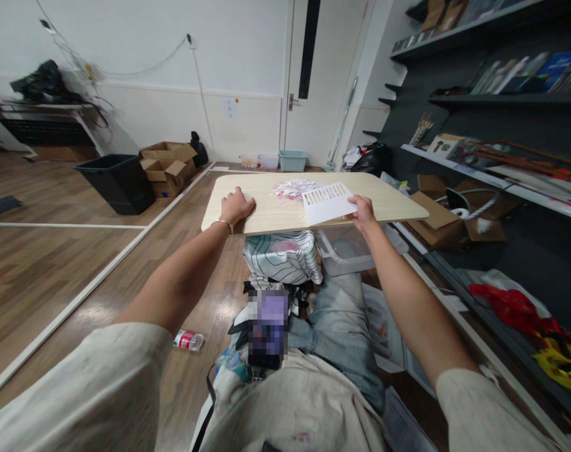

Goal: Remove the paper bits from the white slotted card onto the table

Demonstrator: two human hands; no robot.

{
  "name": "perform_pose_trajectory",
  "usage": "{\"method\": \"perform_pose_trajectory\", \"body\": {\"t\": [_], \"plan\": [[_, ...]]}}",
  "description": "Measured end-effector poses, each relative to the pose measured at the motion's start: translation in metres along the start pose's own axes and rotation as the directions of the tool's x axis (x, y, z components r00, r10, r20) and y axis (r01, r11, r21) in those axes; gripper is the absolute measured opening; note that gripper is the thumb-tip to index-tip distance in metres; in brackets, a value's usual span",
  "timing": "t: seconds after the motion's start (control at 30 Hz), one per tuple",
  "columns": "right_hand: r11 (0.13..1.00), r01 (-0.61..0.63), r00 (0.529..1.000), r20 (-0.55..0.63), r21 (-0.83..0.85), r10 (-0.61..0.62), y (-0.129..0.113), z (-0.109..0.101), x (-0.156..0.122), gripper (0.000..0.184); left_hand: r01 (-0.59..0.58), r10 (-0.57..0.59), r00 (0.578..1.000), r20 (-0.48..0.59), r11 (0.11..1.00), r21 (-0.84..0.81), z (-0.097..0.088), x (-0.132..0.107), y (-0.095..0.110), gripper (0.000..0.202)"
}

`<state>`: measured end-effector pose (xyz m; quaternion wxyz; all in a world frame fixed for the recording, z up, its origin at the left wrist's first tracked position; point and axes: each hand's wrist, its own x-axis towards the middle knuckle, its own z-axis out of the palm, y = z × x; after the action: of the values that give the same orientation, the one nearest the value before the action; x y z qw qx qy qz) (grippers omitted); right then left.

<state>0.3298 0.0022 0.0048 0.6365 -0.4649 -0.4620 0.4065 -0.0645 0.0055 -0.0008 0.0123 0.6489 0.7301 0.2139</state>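
A light wooden lap table (pixel 266 216) stands in front of me over my legs. My left hand (pixel 236 205) rests on its near left part with the fingers curled into a loose fist, holding nothing that I can see. My right hand (pixel 362 210) pinches the near corner of a white paper sheet (pixel 327 202) with rows of cut slits, lying on the table's right half. Just beyond the sheet sits a small heap of white and pink paper scraps (pixel 293 188).
A clear plastic bin (pixel 346 254) and a patterned cloth bundle (pixel 280 257) lie under the table. Dark shelves (pixel 502 169) with clutter run along the right. A black bin (pixel 118 182) and cardboard boxes (pixel 167 166) stand at the left. A small bottle (pixel 188 340) lies on the floor.
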Motion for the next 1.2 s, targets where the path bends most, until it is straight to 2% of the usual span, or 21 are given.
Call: {"method": "perform_pose_trajectory", "body": {"t": [0.4, 0.83, 1.2], "plan": [[1.000, -0.001, 1.000, -0.025, -0.001, 0.001, 0.001, -0.001, 0.000, 0.017, -0.004, 0.004, 1.000, 0.017, 1.000, 0.006, -0.004, -0.003, 0.002, 0.066], [0.999, -0.034, 0.999, -0.001, 0.036, 0.034, -0.007, 0.003, -0.009, 0.020, 0.005, -0.005, 0.999, 0.032, 1.000, 0.011, -0.005, -0.003, 0.003, 0.065], [0.998, 0.000, 0.998, -0.056, 0.067, 0.003, -0.008, 0.005, -0.009, 0.023, 0.000, 0.000, 1.000, 0.012, 1.000, 0.016, -0.002, -0.001, 0.003, 0.066]]}}
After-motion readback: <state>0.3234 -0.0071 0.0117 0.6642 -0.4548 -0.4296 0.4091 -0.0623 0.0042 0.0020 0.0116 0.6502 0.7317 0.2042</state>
